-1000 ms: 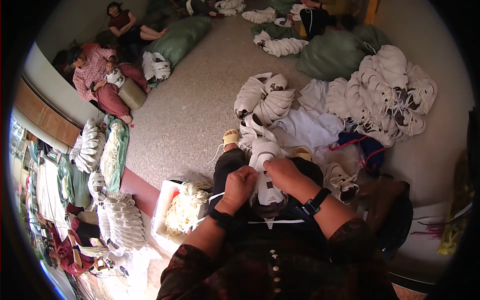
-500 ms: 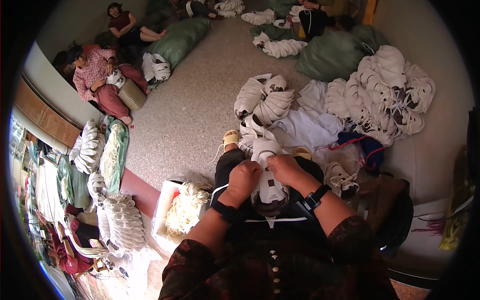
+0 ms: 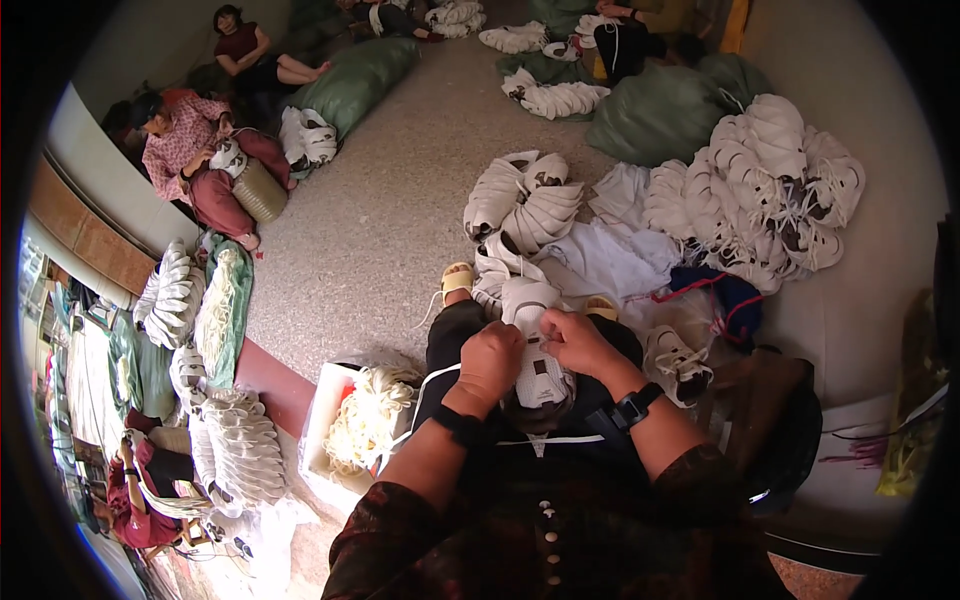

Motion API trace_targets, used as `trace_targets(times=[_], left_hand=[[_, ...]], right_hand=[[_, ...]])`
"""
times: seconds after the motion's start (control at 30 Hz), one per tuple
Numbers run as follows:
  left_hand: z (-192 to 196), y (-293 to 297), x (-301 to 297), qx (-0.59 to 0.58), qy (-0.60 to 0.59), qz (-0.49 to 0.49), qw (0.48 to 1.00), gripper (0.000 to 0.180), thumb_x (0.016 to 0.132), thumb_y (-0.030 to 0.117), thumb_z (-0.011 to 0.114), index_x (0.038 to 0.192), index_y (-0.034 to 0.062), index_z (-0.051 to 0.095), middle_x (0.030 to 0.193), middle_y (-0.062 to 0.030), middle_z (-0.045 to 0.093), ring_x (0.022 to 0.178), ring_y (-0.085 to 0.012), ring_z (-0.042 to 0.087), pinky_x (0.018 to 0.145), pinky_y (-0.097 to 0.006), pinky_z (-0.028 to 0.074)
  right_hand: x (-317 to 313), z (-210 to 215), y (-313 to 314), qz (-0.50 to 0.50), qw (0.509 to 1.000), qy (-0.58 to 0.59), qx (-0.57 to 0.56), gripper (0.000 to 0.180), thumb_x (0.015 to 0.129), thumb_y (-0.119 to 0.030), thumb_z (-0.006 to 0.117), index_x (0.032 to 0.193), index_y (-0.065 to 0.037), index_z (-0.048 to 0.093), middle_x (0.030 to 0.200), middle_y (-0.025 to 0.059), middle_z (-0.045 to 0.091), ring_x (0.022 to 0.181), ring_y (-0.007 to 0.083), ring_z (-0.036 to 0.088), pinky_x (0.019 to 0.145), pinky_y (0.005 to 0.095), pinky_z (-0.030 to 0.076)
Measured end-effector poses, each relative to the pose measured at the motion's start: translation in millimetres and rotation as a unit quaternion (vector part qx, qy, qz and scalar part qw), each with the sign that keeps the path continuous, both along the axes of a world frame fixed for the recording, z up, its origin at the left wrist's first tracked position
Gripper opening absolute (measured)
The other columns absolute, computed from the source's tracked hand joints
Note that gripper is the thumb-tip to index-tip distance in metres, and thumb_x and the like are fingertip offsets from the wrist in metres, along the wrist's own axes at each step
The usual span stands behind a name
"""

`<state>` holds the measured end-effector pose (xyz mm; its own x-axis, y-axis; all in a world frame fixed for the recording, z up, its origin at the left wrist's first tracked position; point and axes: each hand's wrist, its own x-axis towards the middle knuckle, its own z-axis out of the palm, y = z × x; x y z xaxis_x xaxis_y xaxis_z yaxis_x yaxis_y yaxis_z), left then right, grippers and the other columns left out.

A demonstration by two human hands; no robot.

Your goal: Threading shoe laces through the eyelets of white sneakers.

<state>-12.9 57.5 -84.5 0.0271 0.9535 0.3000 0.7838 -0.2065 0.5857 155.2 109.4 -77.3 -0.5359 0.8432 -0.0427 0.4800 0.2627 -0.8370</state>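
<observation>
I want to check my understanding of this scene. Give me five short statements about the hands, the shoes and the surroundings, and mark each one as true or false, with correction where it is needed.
1. The left hand and the right hand are both at the white shoe. True.
2. The box of pale laces stands on the person's right. False: it is on the left.
3. The person wears something dark around each wrist. True.
4. The large shoe pile by the right wall is black. False: its shoes are mainly white.
5. The co-worker in the pink patterned shirt is standing. False: this person is sitting.
</observation>
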Motion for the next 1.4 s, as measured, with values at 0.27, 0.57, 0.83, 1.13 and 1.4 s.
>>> trace_targets(times=[0.27,0.57,0.83,1.13,1.4], left_hand=[[-12,-1,0,-0.060,-0.262,-0.007,0.963,0.005,0.073,0.001,0.063,0.077,0.0019,0.062,0.068,-0.0087,0.060,0.064,-0.0171,0.059,0.060,-0.029,0.048],[-9,3,-5,0.011,-0.097,-0.072,0.993,0.010,0.070,0.010,0.066,0.076,0.0035,0.061,0.072,-0.0135,0.061,0.068,-0.0313,0.061,0.062,-0.037,0.049],[-10,6,1,-0.056,-0.149,-0.002,0.987,0.012,0.073,0.011,0.064,0.074,0.0024,0.057,0.072,-0.0160,0.061,0.069,-0.0341,0.060,0.062,-0.039,0.048],[-1,-1,-5,-0.075,-0.178,-0.033,0.981,0.013,0.075,0.010,0.065,0.078,0.0010,0.056,0.072,-0.0137,0.060,0.067,-0.0272,0.060,0.061,-0.034,0.047],[0,0,-8,-0.100,-0.169,-0.047,0.979,0.016,0.075,0.009,0.067,0.085,-0.0002,0.058,0.072,-0.0106,0.061,0.066,-0.0183,0.059,0.063,-0.029,0.047]], right_hand=[[-10,-7,-6,-0.016,0.993,-0.029,0.115,0.020,0.067,-0.001,0.063,0.079,-0.003,0.047,0.068,0.0164,0.056,0.068,0.0370,0.057,0.061,0.0431,0.044],[-3,3,-5,0.021,0.998,0.030,0.059,0.017,0.070,0.002,0.059,0.082,-0.001,0.048,0.058,0.0120,0.049,0.052,0.0220,0.048,0.051,0.0334,0.040],[-11,-15,3,0.007,0.975,-0.008,0.221,0.011,0.070,0.001,0.056,0.078,-0.001,0.050,0.066,0.0153,0.053,0.062,0.0320,0.055,0.056,0.0391,0.042],[-1,-9,15,0.090,0.974,-0.095,0.187,0.003,0.073,-0.002,0.054,0.074,-0.003,0.051,0.071,0.0180,0.056,0.072,0.0374,0.057,0.064,0.0457,0.044],[27,3,16,0.062,0.993,0.079,0.066,0.012,0.075,-0.002,0.059,0.083,0.001,0.050,0.059,0.0108,0.050,0.055,0.0164,0.050,0.054,0.0307,0.042]])
